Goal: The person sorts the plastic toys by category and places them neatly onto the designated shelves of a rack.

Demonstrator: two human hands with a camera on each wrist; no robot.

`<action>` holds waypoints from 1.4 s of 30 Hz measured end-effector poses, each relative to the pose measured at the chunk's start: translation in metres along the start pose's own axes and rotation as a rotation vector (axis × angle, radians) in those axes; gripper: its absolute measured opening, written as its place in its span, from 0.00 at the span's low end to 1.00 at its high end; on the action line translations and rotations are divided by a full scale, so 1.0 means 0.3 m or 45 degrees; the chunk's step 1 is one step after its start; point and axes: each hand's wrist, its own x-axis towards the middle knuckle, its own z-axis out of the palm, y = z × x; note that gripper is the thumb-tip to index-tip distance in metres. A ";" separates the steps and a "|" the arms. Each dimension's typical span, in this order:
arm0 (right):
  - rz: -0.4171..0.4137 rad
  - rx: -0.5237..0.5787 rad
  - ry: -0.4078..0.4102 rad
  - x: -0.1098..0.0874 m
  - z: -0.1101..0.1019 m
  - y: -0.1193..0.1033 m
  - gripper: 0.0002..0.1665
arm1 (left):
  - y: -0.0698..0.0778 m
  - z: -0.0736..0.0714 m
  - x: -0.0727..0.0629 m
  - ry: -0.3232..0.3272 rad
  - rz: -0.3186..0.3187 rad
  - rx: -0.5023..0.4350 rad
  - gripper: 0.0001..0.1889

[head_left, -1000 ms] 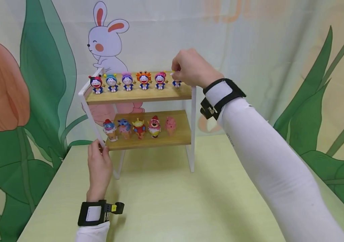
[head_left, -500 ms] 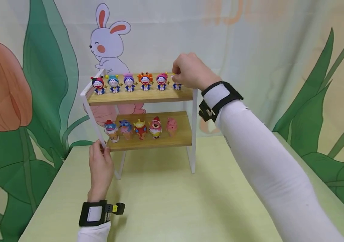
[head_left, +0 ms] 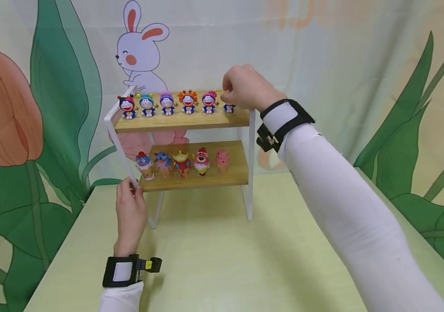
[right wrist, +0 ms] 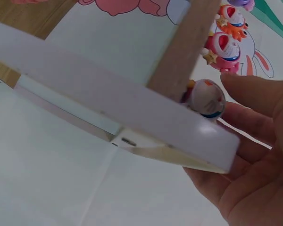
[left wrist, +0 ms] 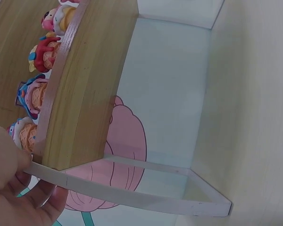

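Note:
A two-tier wooden shelf (head_left: pixel 183 125) with a white metal frame stands on the table. My left hand (head_left: pixel 130 221) grips the frame's left post (left wrist: pixel 122 195) beside the lower board, thumb on one side and fingers curled on the other. At the top board's right end, my right hand (head_left: pixel 252 89) pinches a small figurine (right wrist: pixel 207 99) by its head, thumb and fingers on either side. Its blue-and-white body shows below my fingers; most of the head is hidden in the head view. Beside it, along the top, stand several similar figurines (head_left: pixel 188 102) in coloured hats.
Several ice-cream-cone character figurines (head_left: pixel 182 164) stand in a row on the lower board, which has bare wood (head_left: pixel 237 162) at its right. The pale table (head_left: pixel 206 260) spreads out in front. Behind hangs a printed curtain (head_left: pixel 323 52) with a rabbit, tulips and leaves.
The head view shifts slightly. Both hands keep their places, the left on the post and the right at the end figurine; the figurines stay in their rows.

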 end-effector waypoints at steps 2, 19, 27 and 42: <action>0.005 -0.008 -0.013 -0.002 -0.009 0.002 0.18 | 0.000 0.005 0.002 0.000 0.003 -0.003 0.16; 0.002 -0.088 -0.003 -0.060 -0.063 -0.045 0.36 | -0.019 -0.002 0.010 0.021 -0.007 0.015 0.15; -0.053 -0.123 0.078 -0.187 -0.024 -0.051 0.40 | -0.014 -0.022 0.022 0.029 -0.003 0.008 0.15; -0.140 0.191 0.090 -0.503 0.150 0.033 0.39 | -0.015 -0.017 0.010 0.019 0.013 0.001 0.15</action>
